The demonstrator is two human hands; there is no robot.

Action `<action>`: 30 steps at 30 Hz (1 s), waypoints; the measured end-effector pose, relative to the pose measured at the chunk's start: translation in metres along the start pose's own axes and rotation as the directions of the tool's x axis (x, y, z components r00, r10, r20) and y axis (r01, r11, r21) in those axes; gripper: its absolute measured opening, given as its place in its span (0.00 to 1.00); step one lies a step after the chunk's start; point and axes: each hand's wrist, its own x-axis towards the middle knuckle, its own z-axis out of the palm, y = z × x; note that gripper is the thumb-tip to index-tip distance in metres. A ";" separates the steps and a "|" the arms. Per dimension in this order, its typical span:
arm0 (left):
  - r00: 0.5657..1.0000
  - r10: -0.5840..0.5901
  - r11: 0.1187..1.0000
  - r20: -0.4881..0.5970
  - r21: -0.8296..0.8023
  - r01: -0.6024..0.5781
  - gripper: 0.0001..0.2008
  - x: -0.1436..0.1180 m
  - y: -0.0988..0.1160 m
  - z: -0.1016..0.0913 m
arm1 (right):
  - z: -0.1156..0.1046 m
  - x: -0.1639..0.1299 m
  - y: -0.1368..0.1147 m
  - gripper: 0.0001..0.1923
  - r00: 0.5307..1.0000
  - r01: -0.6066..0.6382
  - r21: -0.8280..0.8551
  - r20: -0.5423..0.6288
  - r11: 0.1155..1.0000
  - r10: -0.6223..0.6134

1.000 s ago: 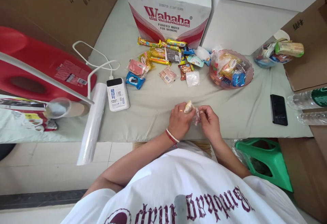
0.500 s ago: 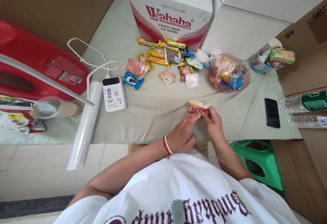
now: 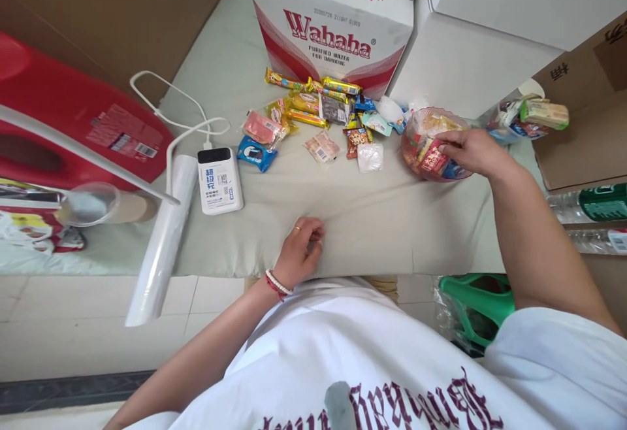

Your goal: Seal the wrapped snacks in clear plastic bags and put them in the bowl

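Observation:
My right hand [image 3: 476, 151] is over the pink clear bowl [image 3: 408, 159], its thumb and fingers pinched on a small red and yellow snack packet [image 3: 430, 155]. The packet is at the top of the bowl, among other wrapped snacks. My hand hides the bowl's right side. Near the table's front edge lies my left hand [image 3: 300, 252], fingers loosely curled in with nothing seen in them. Left of the bowl are a white square packet [image 3: 370, 157], a brown snack packet [image 3: 357, 142] and a clear pinkish packet [image 3: 322, 147].
More snacks, including a blue packet [image 3: 257, 153], lie before the Wahaba carton [image 3: 333, 31]. To the left are a white power bank [image 3: 220, 181] with its cable, a plastic film roll [image 3: 164, 240], a clear cup [image 3: 93, 204] and a red jug [image 3: 117, 129]. Bottles [image 3: 595, 204] lie far right.
My right hand has carried the red and yellow packet from the table's front to the bowl. My left hand has let go of it and moved left, its fingers curling.

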 end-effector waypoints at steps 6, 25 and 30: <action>0.999 0.029 0.997 -0.019 0.073 -0.028 0.12 -0.001 0.000 0.002 | 0.026 -0.005 -0.005 0.15 0.991 0.011 -0.151 -0.129 0.988 -0.030; 0.998 0.070 0.988 -0.010 0.141 -0.068 0.12 -0.003 -0.001 0.003 | 0.019 0.026 -0.031 0.15 0.994 -0.092 -0.261 -0.075 0.961 0.075; 0.999 0.043 0.991 0.003 0.124 -0.043 0.13 -0.003 -0.001 0.002 | -0.007 0.060 -0.073 0.17 0.991 -0.028 -0.242 -0.131 0.970 -0.004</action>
